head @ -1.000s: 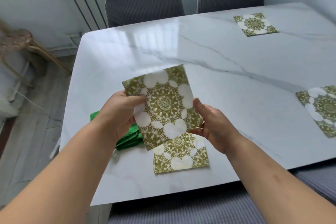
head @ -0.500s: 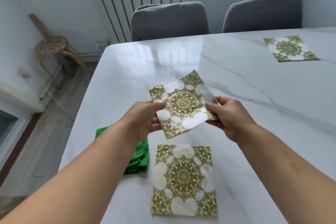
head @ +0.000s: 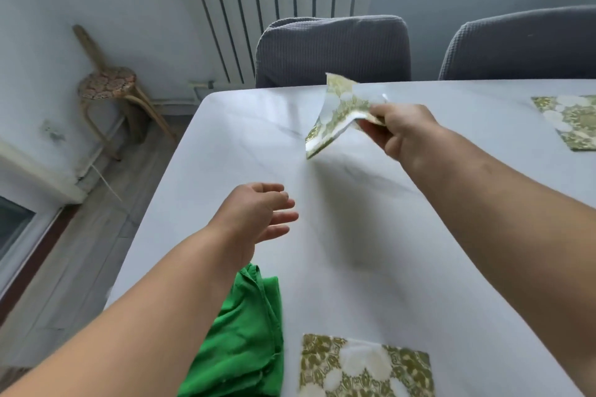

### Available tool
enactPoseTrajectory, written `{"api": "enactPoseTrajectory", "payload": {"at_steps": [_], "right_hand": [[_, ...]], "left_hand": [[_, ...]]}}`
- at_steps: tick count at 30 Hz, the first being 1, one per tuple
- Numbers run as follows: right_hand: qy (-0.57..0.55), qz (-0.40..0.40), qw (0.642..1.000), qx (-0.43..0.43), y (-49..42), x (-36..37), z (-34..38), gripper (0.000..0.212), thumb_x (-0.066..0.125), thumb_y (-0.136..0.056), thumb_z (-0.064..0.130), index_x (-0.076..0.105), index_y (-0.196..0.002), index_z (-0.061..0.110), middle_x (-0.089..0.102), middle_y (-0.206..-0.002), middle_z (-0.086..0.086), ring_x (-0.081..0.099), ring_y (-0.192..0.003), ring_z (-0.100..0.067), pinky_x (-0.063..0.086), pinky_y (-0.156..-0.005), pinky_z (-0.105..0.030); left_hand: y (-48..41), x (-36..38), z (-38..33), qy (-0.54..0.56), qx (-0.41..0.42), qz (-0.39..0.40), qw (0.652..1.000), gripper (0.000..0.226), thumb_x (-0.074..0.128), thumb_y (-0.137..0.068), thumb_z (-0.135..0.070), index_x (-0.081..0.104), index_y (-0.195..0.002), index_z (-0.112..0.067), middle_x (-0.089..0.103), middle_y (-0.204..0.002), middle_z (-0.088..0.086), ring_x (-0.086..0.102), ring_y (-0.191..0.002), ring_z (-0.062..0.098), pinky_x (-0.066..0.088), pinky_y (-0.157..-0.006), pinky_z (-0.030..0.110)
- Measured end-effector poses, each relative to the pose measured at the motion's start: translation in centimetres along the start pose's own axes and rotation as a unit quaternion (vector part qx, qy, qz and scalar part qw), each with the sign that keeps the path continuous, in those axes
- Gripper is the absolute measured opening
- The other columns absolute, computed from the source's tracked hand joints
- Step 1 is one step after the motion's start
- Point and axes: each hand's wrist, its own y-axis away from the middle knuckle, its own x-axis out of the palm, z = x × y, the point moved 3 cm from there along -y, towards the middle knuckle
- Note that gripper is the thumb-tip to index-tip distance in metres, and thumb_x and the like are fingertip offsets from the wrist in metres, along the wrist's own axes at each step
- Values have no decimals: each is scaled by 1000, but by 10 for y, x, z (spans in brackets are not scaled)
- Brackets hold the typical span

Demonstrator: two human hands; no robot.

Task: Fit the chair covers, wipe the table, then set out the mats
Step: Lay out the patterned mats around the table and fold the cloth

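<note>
**Mat held above table**

Right hand [head: 403, 132] pinches a green-patterned mat [head: 338, 113] by one edge, in the air over the far side of the table [head: 354, 235]. Left hand [head: 258, 216] hovers with fingers loose, spread and empty. Green cloth [head: 245, 332] lies beside a second mat [head: 364, 367] at the near edge.

Cool daylight, pale glare on the table [head: 248, 129], motion blur on the raised mat [head: 335, 118], bowed edges.

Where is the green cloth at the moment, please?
In the head view, the green cloth lies crumpled near the left edge of the marble table, just left of the nearest patterned mat and nearer the camera than the left hand.
</note>
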Motion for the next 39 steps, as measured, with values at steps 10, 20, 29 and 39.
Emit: {"api": "enactPoseTrajectory", "payload": {"at_steps": [10, 20, 29, 39], "right_hand": [[21, -32, 998, -54, -75, 16, -10, 11, 66, -88, 5, 65, -98, 3, 68, -91, -12, 68, -73, -21, 56, -49, -28], [261, -125, 956, -55, -128, -20, -56, 17, 54, -70, 1, 67, -79, 7, 71, -93, -12, 68, -79, -27, 58, -71, -37], [338, -129, 925, -120, -134, -27, -42, 22, 52, -76, 0, 69, -77, 15, 72, -90, -7, 69, -84, -27, 59, -79, -36], [447, -157, 862, -178, -116, -40, -37, 43, 54, -92, 28, 47, -133, 15, 44, -139, -10, 50, -121, -31, 43, -98, -36]], "left_hand": [[-30, -14, 28, -15, -18, -5, 1000, 21, 58, -91, -11, 61, -112, -13, 72, -103, 6, 73, -87, 18, 57, -77, 35], [-40, -11, 26, -23, -12, -1, 1000, 18, 56, -92, -10, 63, -109, -13, 73, -100, 5, 73, -86, 17, 57, -74, 33], [-42, -7, 26, -28, -8, 3, 1000, 18, 56, -92, -11, 63, -108, -14, 74, -99, 5, 73, -86, 17, 56, -73, 33], [-38, -6, 25, -29, -7, -11, 999, 18, 56, -91, -10, 63, -108, -14, 73, -100, 5, 73, -86, 17, 57, -75, 34]]}}
